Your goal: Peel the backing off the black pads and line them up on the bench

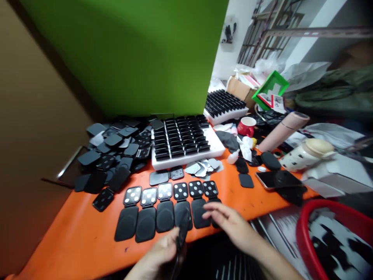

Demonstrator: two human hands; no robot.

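Observation:
My left hand (162, 252) is closed around a dark, blurred handheld tool (183, 227), whose kind I cannot make out; a thin cord seems to hang below it. My right hand (225, 219) has its fingers stretched out over the right end of a row of hinged black folding pads, partly hiding the last one. Each unit joins a larger rounded black pad (145, 224) to a smaller square plate (181, 191) with several pale round spots. The three left plates (149, 196) look shinier. Another unfolded unit (159, 178) lies crosswise behind the row.
Black pads are heaped (112, 144) at left on the orange table (70, 229). A white foam tray (215, 142) holds rows of upright black pieces. Grey sheets (201, 168), a phone (266, 180), a red mug (247, 126) and a pink bottle (284, 131) stand rightward. A red basin (304, 233) is lower right.

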